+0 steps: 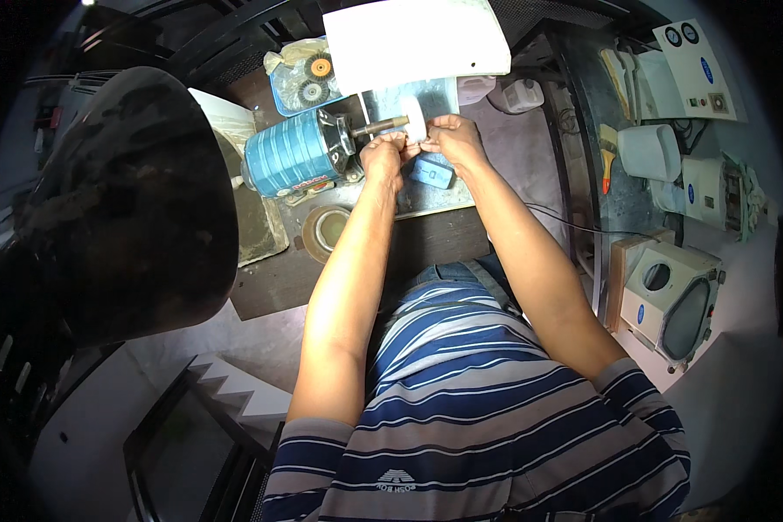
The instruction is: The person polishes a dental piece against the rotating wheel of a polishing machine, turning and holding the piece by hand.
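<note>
A blue ribbed motor lies across the bench, and its metal shaft points right. At the shaft's end sits a white buffing wheel. Both my hands meet at the wheel's lower, near edge. My left hand is below the shaft, its fingers pinched together. From the right, my right hand comes in beside the wheel with thumb and fingers closed. Whatever small thing is between the fingertips is too small to name. Just beneath the hands lies a blue block on a pale tray.
A round bowl stands near the motor. Behind it is a blue bin with small wheels, beside a white panel. A large dark cylinder fills the left. On the right-hand bench are a paintbrush and a cream machine.
</note>
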`<state>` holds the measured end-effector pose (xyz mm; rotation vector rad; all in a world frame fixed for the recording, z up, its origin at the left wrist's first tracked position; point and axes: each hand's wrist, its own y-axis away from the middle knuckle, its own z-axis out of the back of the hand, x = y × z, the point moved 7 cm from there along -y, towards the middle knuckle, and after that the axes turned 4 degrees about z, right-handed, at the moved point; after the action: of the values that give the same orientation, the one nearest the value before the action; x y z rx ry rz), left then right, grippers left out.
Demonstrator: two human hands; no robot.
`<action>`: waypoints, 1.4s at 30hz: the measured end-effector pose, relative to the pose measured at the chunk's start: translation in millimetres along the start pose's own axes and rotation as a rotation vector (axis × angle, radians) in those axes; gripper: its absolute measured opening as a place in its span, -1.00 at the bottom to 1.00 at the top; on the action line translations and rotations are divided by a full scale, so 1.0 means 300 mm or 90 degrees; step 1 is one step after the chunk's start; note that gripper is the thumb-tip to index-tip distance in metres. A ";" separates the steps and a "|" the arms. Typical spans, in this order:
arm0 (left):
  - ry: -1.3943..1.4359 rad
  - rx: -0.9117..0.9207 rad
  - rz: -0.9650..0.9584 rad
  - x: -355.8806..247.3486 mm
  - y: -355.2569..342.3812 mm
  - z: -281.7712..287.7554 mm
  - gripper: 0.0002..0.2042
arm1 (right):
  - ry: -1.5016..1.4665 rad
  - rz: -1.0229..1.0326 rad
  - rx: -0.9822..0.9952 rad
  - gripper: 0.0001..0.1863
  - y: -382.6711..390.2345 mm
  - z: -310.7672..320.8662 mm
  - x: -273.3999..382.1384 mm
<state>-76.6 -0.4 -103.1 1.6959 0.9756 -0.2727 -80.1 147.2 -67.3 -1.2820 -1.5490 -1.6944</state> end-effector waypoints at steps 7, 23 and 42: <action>-0.005 0.000 0.000 -0.007 0.011 -0.017 -0.91 | 0.011 -0.018 0.012 -0.82 -0.004 0.011 -0.001; -0.036 -0.007 -0.021 -0.051 0.006 -0.014 -0.92 | -0.097 -0.039 -0.069 -0.87 0.037 0.002 -0.037; -0.049 0.026 -0.298 -0.071 0.247 -0.038 -0.96 | -0.037 0.131 0.074 -0.86 0.161 0.045 0.029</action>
<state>-40.3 -4.2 -34.2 1.4625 1.3088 -0.6632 -38.6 151.2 -38.3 -1.3876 -1.4700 -1.4308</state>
